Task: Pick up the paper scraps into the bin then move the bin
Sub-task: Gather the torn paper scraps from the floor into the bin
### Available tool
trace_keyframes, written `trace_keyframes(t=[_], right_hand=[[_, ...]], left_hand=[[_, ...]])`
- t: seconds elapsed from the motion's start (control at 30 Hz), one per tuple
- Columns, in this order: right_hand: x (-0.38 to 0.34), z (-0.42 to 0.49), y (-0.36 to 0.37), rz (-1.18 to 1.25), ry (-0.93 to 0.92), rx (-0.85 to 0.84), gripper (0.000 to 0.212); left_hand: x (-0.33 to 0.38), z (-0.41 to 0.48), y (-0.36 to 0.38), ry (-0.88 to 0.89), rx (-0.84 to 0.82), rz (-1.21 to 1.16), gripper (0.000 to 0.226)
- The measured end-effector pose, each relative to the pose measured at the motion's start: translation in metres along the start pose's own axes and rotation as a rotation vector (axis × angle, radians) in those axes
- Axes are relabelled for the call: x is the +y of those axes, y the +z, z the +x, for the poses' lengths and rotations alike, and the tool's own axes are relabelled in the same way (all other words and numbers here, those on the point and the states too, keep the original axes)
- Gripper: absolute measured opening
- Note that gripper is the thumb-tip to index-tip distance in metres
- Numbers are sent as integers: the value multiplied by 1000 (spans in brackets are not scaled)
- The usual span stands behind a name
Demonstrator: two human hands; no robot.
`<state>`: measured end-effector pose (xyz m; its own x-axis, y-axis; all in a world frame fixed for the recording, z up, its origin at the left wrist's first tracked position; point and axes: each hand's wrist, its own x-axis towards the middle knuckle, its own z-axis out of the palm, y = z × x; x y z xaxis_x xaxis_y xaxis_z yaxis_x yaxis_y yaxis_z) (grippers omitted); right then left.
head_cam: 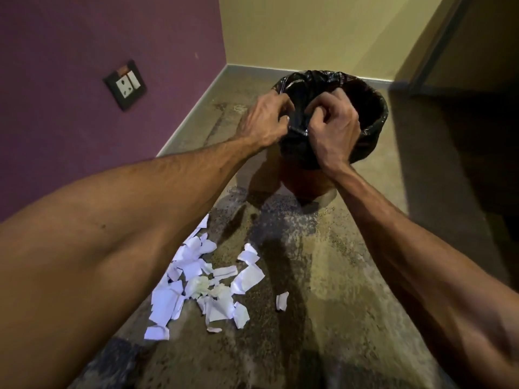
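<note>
The mottled floor bears a lined bin and scattered white paper scraps.

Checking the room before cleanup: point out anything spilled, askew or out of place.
Torn white paper scraps lie strewn on the floor short of the bin, not in it. The left hand and right hand grip the bin's black liner at its near rim.

Our left grip and right grip are bare and veined; both arms bare past the elbow, finely haired.
</note>
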<state>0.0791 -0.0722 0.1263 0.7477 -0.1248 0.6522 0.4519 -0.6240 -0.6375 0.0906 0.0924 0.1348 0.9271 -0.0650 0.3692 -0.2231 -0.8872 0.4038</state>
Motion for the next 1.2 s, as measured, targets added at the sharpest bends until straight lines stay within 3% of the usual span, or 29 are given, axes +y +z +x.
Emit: trace_keyframes(t=[0.1,0.17,0.33,0.37,0.47,0.53,0.63,0.73,0.93,1.07,1.2], right_hand=[[-23,-51,12,-3,2,-94,13],[-31,-84,22,-50,46,-244,12],[-25,-160,44,-202,171,-941,32],[-22,-176,47,-228,162,-1081,42],[-14,-217,55,-325,97,-1488,102],[-10,-244,59,-421,-7,-1647,125],[-9,-282,62,-392,-155,-1685,144],[-7,-315,62,-354,-265,-1560,141],[-28,-315,39,-357,-428,-1407,92],[-24,-314,32,-264,-394,-1383,59],[-18,-316,28,-206,-320,-1363,42]], left_hand=[[-14,-50,-4,-54,39,11,27],[-26,-90,-4,-140,11,30,30],[-59,-194,-2,-366,-183,89,36],[-64,-214,-1,-400,-260,100,40],[-80,-267,6,-428,-532,172,61],[-91,-296,13,-415,-684,246,73],[-99,-333,21,-407,-851,293,94],[-105,-367,31,-401,-831,334,98],[-103,-394,39,-446,-720,274,92],[-99,-395,41,-513,-702,257,85],[-94,-391,39,-526,-691,265,52]])
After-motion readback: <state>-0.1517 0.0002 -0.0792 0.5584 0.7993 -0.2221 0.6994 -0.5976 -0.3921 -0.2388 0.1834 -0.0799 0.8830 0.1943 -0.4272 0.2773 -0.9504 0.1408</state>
